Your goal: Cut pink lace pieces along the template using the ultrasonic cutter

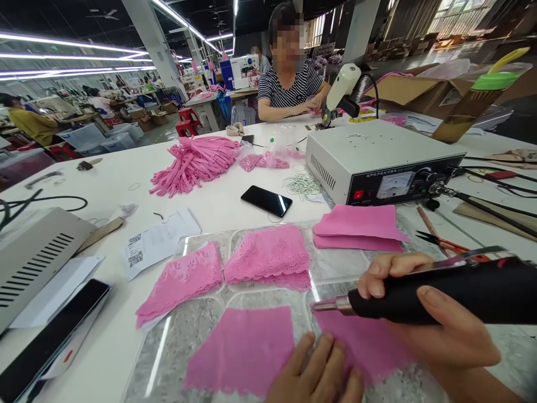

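My right hand point(453, 319) is wrapped round a handheld ultrasonic welder point(398, 296) with a thick black body. Its narrow metal tip points left, at the upper left corner of a pink fabric piece point(377, 347); whether it touches the cloth I cannot tell. My left hand point(314, 372) lies with fingers apart over the inner edges of this piece and a second flat pink piece point(243, 350). Behind them are two stacks of pink lace pieces, one on the left point(188, 280) and one in the middle point(268, 254), and a stack of plain pink pieces point(358, 226).
A clear patterned mat point(155, 358) lies under the fabric. A metal box with a dial point(386, 159) stands back right, cabled. Scissors point(444, 242) lie at right, a phone point(266, 201) and pink straps point(195, 165) farther back. A co-worker point(289, 89) sits opposite.
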`<state>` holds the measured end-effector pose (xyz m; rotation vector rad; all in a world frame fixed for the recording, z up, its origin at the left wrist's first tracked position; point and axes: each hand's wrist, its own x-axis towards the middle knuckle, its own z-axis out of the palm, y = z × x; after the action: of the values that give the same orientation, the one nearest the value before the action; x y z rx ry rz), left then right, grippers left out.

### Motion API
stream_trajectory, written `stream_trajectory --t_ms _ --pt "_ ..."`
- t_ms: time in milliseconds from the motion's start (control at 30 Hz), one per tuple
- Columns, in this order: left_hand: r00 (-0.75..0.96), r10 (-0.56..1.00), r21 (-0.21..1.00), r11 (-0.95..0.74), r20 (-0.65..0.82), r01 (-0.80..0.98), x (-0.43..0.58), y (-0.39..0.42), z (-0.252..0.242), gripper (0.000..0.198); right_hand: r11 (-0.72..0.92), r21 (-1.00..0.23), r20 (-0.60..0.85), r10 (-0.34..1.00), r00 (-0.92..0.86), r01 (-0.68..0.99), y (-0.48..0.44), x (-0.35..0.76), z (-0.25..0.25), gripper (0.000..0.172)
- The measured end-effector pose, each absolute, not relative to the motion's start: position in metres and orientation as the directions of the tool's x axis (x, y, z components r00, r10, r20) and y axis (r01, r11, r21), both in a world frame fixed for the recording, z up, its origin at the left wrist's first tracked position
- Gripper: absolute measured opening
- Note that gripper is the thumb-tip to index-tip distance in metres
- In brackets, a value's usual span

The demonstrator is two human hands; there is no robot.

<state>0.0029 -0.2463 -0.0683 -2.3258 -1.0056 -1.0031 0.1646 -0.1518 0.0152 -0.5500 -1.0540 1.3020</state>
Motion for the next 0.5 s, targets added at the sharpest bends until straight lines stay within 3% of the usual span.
stream_trajectory --t_ms 267,500 --pt "0.632 0.424 -0.162 -0.735 0.649 0.659 -0.004 -0.248 -0.054 0.012 0.169 -0.871 0.283 0.94 -0.19 -0.462 -0.162 0.18 0.017 0.014" --pt "0.629 0.439 -0.152 -0.731 0.642 0.666 -0.003 -0.247 -0.049 0.015 0.151 -0.884 0.272 0.936 -0.224 -0.442 -0.162 0.174 0.022 0.014"
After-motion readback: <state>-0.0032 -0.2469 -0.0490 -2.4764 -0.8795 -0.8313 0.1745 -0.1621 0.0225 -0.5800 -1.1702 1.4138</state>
